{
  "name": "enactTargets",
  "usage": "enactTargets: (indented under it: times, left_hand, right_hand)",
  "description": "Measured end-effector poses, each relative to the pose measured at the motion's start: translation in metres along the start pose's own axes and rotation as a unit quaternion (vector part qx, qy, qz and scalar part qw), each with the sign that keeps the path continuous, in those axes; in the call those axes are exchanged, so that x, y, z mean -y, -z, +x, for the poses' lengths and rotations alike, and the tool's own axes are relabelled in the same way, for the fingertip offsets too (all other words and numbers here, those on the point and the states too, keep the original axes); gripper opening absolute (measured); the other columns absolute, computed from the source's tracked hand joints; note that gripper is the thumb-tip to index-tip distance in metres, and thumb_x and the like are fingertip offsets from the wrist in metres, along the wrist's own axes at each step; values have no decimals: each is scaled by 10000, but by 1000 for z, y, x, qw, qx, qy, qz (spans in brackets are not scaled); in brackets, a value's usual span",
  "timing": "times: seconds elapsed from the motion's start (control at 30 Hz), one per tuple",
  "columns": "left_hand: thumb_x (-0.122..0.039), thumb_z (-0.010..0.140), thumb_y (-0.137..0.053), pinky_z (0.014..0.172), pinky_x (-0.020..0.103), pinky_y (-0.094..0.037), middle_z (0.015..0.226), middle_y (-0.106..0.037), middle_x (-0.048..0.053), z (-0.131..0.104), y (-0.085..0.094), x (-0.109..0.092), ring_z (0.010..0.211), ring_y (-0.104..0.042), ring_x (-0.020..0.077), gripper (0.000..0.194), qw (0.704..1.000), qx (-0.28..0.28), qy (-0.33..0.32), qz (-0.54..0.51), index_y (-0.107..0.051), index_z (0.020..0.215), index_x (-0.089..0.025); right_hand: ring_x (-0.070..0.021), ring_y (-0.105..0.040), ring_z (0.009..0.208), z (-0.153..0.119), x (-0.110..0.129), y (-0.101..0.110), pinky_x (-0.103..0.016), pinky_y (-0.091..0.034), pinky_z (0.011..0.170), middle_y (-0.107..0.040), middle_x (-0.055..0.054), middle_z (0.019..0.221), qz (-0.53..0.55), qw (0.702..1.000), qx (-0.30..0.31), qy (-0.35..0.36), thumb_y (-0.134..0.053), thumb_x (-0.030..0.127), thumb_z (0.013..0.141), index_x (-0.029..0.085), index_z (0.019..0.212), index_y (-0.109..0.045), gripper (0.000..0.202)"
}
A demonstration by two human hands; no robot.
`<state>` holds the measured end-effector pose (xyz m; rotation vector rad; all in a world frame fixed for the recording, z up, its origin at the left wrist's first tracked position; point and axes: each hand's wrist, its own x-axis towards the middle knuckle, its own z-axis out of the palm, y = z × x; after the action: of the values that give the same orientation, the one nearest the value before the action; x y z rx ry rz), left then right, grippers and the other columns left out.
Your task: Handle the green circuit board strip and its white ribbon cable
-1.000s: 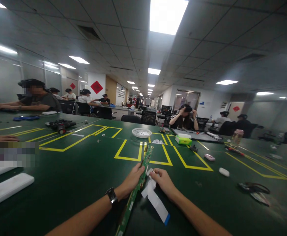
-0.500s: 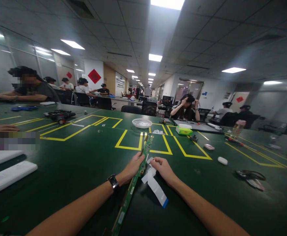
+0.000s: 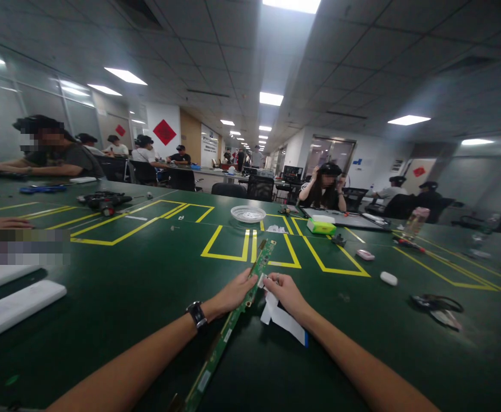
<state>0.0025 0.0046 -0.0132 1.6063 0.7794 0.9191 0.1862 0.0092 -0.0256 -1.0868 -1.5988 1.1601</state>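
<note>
A long, narrow green circuit board (image 3: 227,337) slants up from the bottom edge to the middle of the view. My left hand (image 3: 236,290) grips it near its upper end, thumb on top. Close by on the right, my right hand (image 3: 285,292) pinches one end of a white flat ribbon cable (image 3: 285,321) against the board's edge. The cable is folded and hangs below that hand, its blue-tipped end towards the lower right. Whether the pinched end sits in a connector cannot be made out.
Beyond my hands stands a white basket (image 3: 248,214) on the green table (image 3: 156,297). A green tissue pack (image 3: 321,225), a white case (image 3: 388,278) and cables (image 3: 439,309) lie right; white bars (image 3: 19,309) lie left. A person (image 3: 325,189) sits opposite, and another person's hand rests far left.
The board's upper end has shifted slightly right and its lower end left. The ribbon cable's loose end has swung to the right. The person opposite has moved their head and hands.
</note>
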Motion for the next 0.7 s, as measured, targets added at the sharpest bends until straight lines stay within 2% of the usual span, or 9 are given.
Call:
enactTargets:
  times: [0.1, 0.33, 0.5, 0.7]
  left_hand:
    - [-501, 918, -415, 935, 319, -416, 1106, -609, 65, 0, 3, 0, 1006, -547, 192, 464, 997, 29, -31, 57, -508, 1218, -160]
    - [-483, 939, -373, 1053, 357, -332, 1286, -534, 87, 0, 5, 4, 1163, -486, 219, 504, 990, 60, -60, 114, -424, 1329, -169]
    - [-511, 927, -387, 1072, 389, -310, 1304, -521, 87, 0, 4, 5, 1177, -479, 234, 553, 993, 54, -64, 82, -389, 1375, -187]
    - [-518, 910, -439, 973, 367, -400, 1184, -584, 70, -3, 1, 1, 1048, -541, 209, 545, 997, 74, -23, -28, -421, 1339, -184]
  right_hand:
    - [-92, -454, 520, 0, -3, 3, -209, -348, 508, -541, 34, 582, -2, 1000, 18, 6, -630, 475, 785, 153, 667, -575, 347]
    - [-109, -472, 554, 0, -3, 8, -222, -355, 537, -554, 19, 602, -36, 999, 28, 25, -622, 497, 790, 147, 670, -585, 372]
    - [-103, -435, 537, 0, 1, 8, -221, -333, 524, -521, 26, 582, -50, 997, 29, 58, -580, 502, 827, 149, 662, -576, 389]
    - [-110, -452, 579, 1, 5, 9, -222, -343, 544, -529, 14, 622, -98, 994, 20, 54, -565, 504, 838, 139, 679, -584, 398]
